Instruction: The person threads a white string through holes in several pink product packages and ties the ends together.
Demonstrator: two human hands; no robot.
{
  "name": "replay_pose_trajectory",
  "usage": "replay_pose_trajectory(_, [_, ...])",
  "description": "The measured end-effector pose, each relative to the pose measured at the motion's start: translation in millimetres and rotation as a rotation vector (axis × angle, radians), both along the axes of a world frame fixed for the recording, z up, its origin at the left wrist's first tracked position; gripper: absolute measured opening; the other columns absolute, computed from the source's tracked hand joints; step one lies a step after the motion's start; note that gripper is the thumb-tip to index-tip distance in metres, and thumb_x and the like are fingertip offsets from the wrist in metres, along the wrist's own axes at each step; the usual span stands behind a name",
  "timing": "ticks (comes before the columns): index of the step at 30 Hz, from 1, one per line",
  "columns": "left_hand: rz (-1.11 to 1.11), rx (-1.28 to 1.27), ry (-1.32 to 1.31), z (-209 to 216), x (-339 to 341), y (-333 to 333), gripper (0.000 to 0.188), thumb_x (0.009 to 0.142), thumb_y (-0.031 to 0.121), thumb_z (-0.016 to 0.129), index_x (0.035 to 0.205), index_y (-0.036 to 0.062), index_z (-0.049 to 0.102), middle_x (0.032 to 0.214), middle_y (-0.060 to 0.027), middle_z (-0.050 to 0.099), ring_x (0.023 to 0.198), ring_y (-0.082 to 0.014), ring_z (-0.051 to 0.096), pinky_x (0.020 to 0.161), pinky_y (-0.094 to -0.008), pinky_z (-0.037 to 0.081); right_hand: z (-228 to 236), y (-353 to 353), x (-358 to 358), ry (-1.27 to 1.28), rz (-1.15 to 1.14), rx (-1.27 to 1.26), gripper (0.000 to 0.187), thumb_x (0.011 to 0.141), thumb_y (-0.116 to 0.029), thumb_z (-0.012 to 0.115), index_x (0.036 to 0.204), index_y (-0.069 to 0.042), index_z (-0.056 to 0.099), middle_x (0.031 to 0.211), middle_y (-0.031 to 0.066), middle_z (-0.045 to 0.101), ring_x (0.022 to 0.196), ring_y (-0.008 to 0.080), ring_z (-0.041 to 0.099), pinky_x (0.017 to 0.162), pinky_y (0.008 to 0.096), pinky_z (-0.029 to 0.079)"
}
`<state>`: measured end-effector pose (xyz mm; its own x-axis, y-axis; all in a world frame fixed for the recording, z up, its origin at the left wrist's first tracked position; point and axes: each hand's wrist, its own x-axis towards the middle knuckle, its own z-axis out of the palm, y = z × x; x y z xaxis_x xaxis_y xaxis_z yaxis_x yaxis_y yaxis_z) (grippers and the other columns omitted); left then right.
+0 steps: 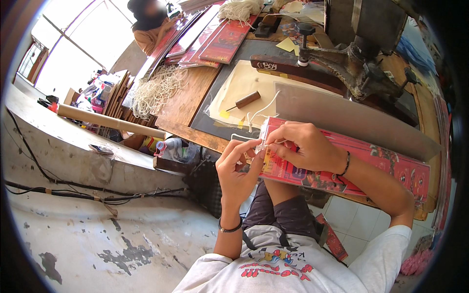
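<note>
Both hands meet at the left end of a long red printed board (378, 152) that lies on the table's near edge. My left hand (235, 173) pinches a white cord (266, 108) between thumb and fingertips. My right hand (310, 146) also has its fingertips closed on the cord, just beside the left. Part of the cord loops away over the table; the exact point where it meets the board is hidden by my fingers. Beyond the hands, an awl with a wooden handle (248, 100) rests on cream paper (232, 87).
Behind the board runs a grey flat plate (351, 115), with a heavy metal clamp machine (359, 68) beyond. Far left are stacked red boards (227, 41) and a heap of white cords (156, 90). A cardboard tube (112, 120) lies left; another person (149, 34) is behind the stacks.
</note>
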<state>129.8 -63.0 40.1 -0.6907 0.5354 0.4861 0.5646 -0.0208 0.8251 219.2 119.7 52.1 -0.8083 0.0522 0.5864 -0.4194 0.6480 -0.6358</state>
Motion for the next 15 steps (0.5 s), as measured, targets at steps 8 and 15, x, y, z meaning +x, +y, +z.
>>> replay_pose_trajectory(8, [0.011,0.008,-0.015,-3.4,-1.8,0.0,0.024,0.081,0.000,0.078,0.105,0.0030,0.075,0.080,0.0046,0.053,0.061,0.0000,0.039,0.051,-0.0176,0.028,-2.7,-0.4,-0.9,-0.006,0.010,-0.027,0.014,0.090,-0.014,0.071,0.098,-0.003,0.070,0.081,0.0141,0.069,0.065,0.0243,0.066,0.062,0.0358,0.053])
replay_pose_trajectory(15, [0.008,0.000,-0.058,0.4,-0.7,-0.2,0.025,0.080,0.001,0.080,0.105,0.0023,0.075,0.079,0.0045,0.054,0.062,-0.0007,0.039,0.052,-0.0180,0.029,1.4,-0.3,1.2,-0.034,0.012,-0.039,0.014,0.090,-0.014,0.072,0.098,-0.003,0.070,0.083,0.0141,0.069,0.065,0.0242,0.066,0.062,0.0359,0.053])
